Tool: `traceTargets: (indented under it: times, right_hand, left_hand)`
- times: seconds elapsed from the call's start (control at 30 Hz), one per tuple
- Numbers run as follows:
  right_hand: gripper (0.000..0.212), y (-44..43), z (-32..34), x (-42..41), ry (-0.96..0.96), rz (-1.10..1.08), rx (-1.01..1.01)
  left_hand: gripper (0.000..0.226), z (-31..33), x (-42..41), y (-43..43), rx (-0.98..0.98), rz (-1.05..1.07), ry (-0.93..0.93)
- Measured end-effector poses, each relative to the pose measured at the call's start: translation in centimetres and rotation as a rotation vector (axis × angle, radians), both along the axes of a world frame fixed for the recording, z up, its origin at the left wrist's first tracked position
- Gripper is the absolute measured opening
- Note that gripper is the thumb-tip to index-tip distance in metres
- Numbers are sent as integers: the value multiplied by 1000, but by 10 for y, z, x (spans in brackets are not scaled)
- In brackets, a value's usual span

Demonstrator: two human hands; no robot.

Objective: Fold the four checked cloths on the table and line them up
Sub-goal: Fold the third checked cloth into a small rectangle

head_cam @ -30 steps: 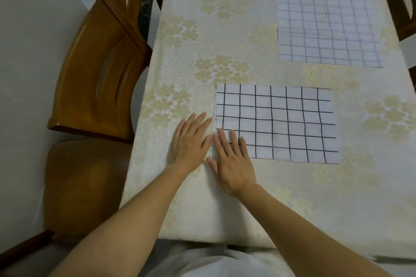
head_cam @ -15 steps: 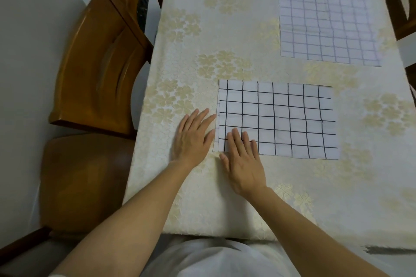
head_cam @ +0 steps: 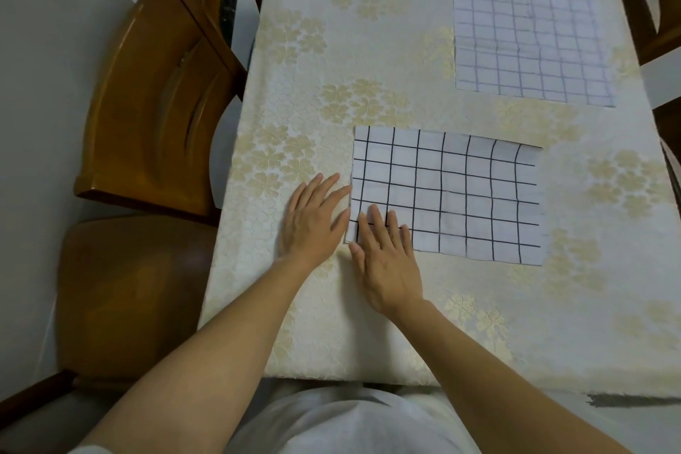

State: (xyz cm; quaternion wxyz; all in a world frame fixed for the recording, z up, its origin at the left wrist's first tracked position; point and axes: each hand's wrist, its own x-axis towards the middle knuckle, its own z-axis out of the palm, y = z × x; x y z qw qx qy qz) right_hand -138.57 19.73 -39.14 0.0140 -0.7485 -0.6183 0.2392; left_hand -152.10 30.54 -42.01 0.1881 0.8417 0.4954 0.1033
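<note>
A white cloth with bold black checks (head_cam: 460, 195) lies flat in the middle of the table. My right hand (head_cam: 387, 262) lies flat with straight fingers on the cloth's near left corner. My left hand (head_cam: 313, 221) rests flat on the tablecloth just left of that cloth, its fingertips at the cloth's left edge. A second cloth with thin purple checks (head_cam: 523, 18) lies spread out at the far right; its far end runs out of view. Only these two cloths are in view.
A cream floral tablecloth (head_cam: 331, 85) covers the table. One wooden chair (head_cam: 154, 92) stands close at the left side of the table, and parts of another chair (head_cam: 648, 11) show at the far right. The table's near edge is right in front of me.
Both hands stay flat at the black-checked cloth's left corner, and the right hand has slid slightly further onto it. The view has shifted a little.
</note>
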Motion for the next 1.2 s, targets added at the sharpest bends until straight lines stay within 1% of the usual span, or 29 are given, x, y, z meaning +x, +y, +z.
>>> traceTargets:
  times: [0.33, 0.47, 0.57, 0.63, 0.7, 0.77, 0.87, 1.0, 1.07, 1.1, 1.17, 1.2]
  right_hand:
    - [66, -3, 2, -2, -7, 17, 17]
    - [65, -3, 2, -2, -20, 27, 0]
    - [60, -3, 1, 1, -7, 22, -5]
    - [64, -2, 2, 1, 16, 20, -21]
    - [71, -2, 5, 2, 43, 12, -18]
    - [69, -1, 7, 4, 55, 20, -21]
    - [62, -2, 10, 5, 68, 39, -18]
    - [61, -4, 4, 10, 125, 56, -17]
    - [58, -5, 2, 13, 183, 61, 51]
    - [54, -8, 2, 17, 218, 66, 117]
    - [45, -17, 4, 36, 241, 21, 308]
    - [40, -21, 4, 51, 212, -61, 430]
  left_hand:
    - [44, 0, 1, 1, -4, 9, -68]
    - [46, 6, 5, 1, -21, 54, -178]
    - [44, 9, 24, 11, 50, -21, -208]
    - [46, 12, 49, 25, 89, -139, -181]
    - [49, 20, 83, 37, 24, -267, -119]
    - [55, 25, 111, 44, -46, -349, -27]
    - [57, 16, 129, 48, -62, -363, 114]
    - [58, 4, 127, 44, -17, -351, 171]
    - [58, 2, 129, 45, -2, -347, 185]
    - [59, 2, 130, 45, -4, -345, 191]
    - [59, 1, 131, 45, -15, -340, 201]
    - [59, 1, 132, 45, -22, -336, 207]
